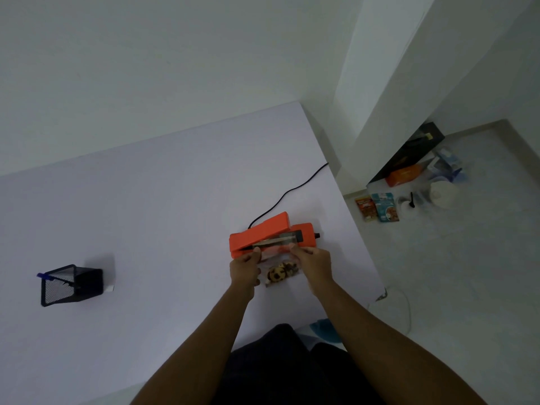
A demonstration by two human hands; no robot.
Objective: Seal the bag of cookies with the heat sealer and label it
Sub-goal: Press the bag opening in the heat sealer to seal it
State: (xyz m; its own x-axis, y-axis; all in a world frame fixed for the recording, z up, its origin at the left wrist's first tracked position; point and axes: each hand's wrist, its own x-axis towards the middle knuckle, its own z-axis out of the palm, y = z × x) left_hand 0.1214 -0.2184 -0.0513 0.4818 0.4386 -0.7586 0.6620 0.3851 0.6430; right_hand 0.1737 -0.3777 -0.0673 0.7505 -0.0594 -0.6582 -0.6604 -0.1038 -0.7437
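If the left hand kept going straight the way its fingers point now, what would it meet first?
Most likely the orange heat sealer. The left hand pinches the top of the cookie bag, fingers pointing away from the person at the sealer's open front. Depth is unclear from this single view.

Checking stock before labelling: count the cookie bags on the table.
1: the clear bag of cookies lies before the orange heat sealer, held by left hand and right hand.

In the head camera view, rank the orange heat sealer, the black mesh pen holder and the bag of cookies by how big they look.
1. Heat sealer, longest of the three.
2. Pen holder, nearly as large; it lies about as far away, so this ranking is fairly safe.
3. Bag of cookies, smallest, though both hands partly cover it.
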